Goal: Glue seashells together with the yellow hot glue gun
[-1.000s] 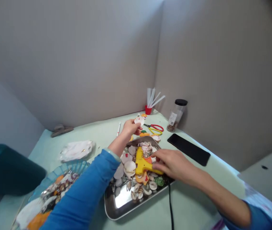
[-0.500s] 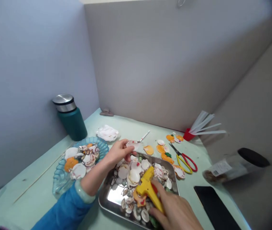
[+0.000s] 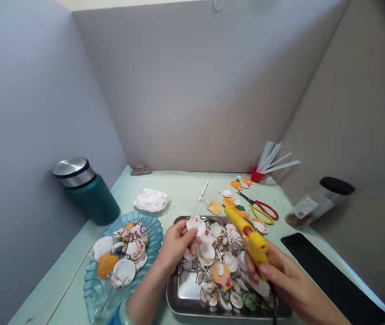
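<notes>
Pinched between thumb and fingers of my left hand [image 3: 178, 243] is a white scallop shell [image 3: 195, 227] with a small red mark near its top. It hangs over the far left part of a metal tray [image 3: 183, 309] heaped with many shells. My right hand [image 3: 282, 271] grips the handle of a yellow hot glue gun [image 3: 251, 234], its nozzle pointing up and to the left above the tray's far right part. A dark cord runs down from the handle. The nozzle is apart from the held shell. An orange shell [image 3: 221, 275] lies among the others below my hands.
To the left stand a blue scalloped dish [image 3: 92, 289] of shells and a teal flask [image 3: 92, 198]. Behind lie a white bundle [image 3: 151, 200] and a marker [image 3: 203, 191]. Scissors [image 3: 262, 212], a red cup [image 3: 257, 175] of glue sticks, a clear jar [image 3: 317, 203] and a black slab [image 3: 334, 277] sit rightward.
My left hand has brought the shell back from near the marker to above the tray. My right hand has raised the glue gun off the shells and turned it. The view has shifted.
</notes>
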`<action>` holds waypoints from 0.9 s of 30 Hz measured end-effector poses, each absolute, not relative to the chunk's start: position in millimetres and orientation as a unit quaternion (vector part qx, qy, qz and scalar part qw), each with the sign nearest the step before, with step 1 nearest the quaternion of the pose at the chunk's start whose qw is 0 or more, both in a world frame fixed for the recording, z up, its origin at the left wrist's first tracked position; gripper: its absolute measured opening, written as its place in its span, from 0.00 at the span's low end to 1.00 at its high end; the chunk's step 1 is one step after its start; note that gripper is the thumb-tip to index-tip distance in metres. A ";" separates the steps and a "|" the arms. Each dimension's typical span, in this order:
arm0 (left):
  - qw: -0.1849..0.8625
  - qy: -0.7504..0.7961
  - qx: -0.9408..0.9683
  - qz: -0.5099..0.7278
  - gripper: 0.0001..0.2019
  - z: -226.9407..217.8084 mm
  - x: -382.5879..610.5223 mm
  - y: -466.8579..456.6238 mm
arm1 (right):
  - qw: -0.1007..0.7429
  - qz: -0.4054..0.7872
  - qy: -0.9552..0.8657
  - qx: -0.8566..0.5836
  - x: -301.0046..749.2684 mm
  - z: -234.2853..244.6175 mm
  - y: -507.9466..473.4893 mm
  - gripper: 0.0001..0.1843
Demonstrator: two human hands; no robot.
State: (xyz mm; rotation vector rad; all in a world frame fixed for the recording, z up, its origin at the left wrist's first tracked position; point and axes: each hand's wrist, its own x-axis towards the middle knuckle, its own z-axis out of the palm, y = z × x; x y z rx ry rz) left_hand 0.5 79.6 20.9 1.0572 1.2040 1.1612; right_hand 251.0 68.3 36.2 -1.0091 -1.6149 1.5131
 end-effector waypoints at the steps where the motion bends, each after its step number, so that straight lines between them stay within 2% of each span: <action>1: 0.553 0.504 0.447 0.489 0.13 18.2 2.2 78.7 | 0.369 0.597 -0.607 -0.374 246.0 33.1 68.1 0.20; 4: 0.549 0.504 0.454 0.489 0.13 10.7 7.1 76.5 | 0.404 0.580 -0.566 -0.425 228.2 23.5 71.7 0.17; 8: 0.548 0.510 0.446 0.491 0.14 8.5 9.8 76.2 | 0.363 0.517 -0.622 -0.463 212.7 21.0 77.0 0.24; 15: 0.541 0.520 0.433 0.499 0.15 13.8 11.5 78.3 | 0.298 0.430 -0.707 -0.477 207.0 31.4 70.1 0.18; 18: 0.540 0.522 0.433 0.499 0.15 14.6 12.0 78.4 | 0.296 0.404 -0.724 -0.474 206.0 29.3 69.3 0.16; 24: 0.550 0.507 0.449 0.489 0.15 13.8 10.1 77.5 | 0.290 0.392 -0.756 -0.436 204.4 21.9 69.6 0.16; 27: 0.552 0.511 0.459 0.473 0.16 15.4 10.3 76.5 | 0.288 0.371 -0.771 -0.430 204.2 20.1 70.3 0.21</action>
